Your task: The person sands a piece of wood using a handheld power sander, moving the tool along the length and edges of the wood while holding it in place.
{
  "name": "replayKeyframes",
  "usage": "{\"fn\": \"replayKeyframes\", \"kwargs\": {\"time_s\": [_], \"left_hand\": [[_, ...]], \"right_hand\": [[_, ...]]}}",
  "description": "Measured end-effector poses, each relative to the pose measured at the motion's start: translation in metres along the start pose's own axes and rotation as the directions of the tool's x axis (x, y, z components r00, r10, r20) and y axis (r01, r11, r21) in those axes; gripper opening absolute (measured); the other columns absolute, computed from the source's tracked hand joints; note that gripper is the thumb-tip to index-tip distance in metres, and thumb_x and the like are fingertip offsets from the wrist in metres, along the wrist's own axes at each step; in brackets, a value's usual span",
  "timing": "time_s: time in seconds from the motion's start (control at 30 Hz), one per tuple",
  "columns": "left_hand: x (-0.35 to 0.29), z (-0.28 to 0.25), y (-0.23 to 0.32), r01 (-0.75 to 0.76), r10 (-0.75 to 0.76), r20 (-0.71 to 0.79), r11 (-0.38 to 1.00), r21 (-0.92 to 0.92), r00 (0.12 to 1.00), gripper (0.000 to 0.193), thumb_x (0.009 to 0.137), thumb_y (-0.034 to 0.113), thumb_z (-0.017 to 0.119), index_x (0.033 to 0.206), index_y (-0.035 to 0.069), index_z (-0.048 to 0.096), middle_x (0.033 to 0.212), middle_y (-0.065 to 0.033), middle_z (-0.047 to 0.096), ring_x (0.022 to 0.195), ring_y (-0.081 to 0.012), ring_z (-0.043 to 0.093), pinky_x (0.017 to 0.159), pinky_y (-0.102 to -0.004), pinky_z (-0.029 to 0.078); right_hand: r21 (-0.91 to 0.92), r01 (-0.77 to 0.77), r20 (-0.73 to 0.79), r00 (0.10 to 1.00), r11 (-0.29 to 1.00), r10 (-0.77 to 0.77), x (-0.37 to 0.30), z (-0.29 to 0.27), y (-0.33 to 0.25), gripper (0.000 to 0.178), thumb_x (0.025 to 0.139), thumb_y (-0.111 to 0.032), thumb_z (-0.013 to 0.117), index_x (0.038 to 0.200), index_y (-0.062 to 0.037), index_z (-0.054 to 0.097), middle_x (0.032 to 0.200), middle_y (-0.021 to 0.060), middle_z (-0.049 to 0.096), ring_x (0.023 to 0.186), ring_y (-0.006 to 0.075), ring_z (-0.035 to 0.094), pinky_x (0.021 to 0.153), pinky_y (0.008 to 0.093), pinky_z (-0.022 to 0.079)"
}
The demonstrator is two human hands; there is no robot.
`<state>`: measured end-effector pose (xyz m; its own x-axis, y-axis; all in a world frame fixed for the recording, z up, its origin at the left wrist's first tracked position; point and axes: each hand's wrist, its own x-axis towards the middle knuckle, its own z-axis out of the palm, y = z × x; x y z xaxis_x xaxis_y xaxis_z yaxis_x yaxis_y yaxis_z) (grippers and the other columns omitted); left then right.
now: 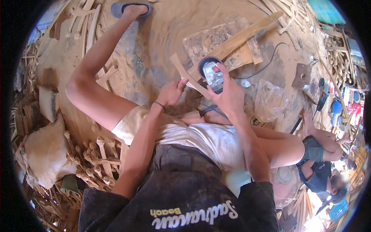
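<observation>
My left hand [172, 92] is closed on the edge of a slim curved wooden piece [177, 65], thumb and fingers pinching its middle. In my right hand [230, 94] is a power sander [213, 74] with a silver body and a round dark disc. The sander sits close beside the wooden piece; whether its disc touches the wood I cannot tell. Beyond both hands, a long wooden plank [247, 34] slants to the far right across a worn flat board [201, 41]. My wrapped right-hand fingers partly cover the sander's body.
A black cord [269, 62] curves over the dusty floor near a clear plastic bag [271, 96]. Turned wooden pieces [101, 147] are heaped at left. A fan [285, 179] stands at right, near another seated person [320, 170]. Cut wood [89, 29] lies far left.
</observation>
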<state>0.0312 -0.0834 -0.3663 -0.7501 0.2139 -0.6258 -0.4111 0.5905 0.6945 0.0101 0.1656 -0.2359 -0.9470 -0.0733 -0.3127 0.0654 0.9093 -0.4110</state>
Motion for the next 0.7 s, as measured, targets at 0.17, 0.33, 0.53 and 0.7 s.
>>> {"fn": "replayKeyframes", "kwargs": {"time_s": [0.17,0.33,0.53,0.7], "left_hand": [[0.002,0.003,-0.009,-0.015,0.013,-0.03,0.998,-0.061,0.999,0.075,0.116,0.062,0.038,0.099,-0.004,0.07,0.093,-0.0309,0.071,0.097,-0.0529,0.068,0.088,-0.0567,0.051],[0.005,0.002,-0.01,-0.019,0.019,-0.02,1.0,-0.008,1.0,0.076,0.116,0.063,0.039,0.095,-0.004,0.069,0.086,-0.0273,0.07,0.089,-0.0486,0.068,0.085,-0.0537,0.052],[0.0,0.001,-0.005,0.026,-0.027,-0.015,0.997,-0.079,1.0,0.075,0.117,0.061,0.04,0.095,-0.004,0.068,0.084,-0.024,0.07,0.085,-0.0443,0.068,0.084,-0.0513,0.053],[0.001,0.003,-0.009,0.003,-0.003,-0.011,0.999,-0.033,1.0,0.074,0.116,0.061,0.04,0.096,-0.004,0.068,0.081,-0.0224,0.07,0.083,-0.042,0.068,0.083,-0.0502,0.053]], "right_hand": [[-0.056,0.02,0.106,0.994,0.998,-0.014,-0.003,0.005,-0.008,0.091,0.089,-0.04,0.086,0.167,-0.0272,0.041,0.105,0.0243,0.076,0.096,0.0473,0.076,0.083,0.0569,0.061],[-0.056,-0.034,0.063,0.997,0.998,0.038,0.0,-0.002,-0.003,0.091,0.088,-0.039,0.086,0.167,-0.0268,0.04,0.107,0.025,0.076,0.096,0.0479,0.076,0.083,0.0571,0.061],[-0.047,0.003,0.086,0.996,0.999,0.001,-0.002,0.008,-0.006,0.088,0.087,-0.037,0.086,0.163,-0.0245,0.043,0.106,0.025,0.078,0.096,0.0474,0.077,0.083,0.0569,0.061],[0.008,-0.084,-0.026,0.996,0.996,0.084,0.021,-0.007,0.017,0.08,0.088,-0.038,0.086,0.156,-0.0224,0.047,0.105,0.0266,0.079,0.096,0.0499,0.076,0.082,0.0585,0.06]]}}
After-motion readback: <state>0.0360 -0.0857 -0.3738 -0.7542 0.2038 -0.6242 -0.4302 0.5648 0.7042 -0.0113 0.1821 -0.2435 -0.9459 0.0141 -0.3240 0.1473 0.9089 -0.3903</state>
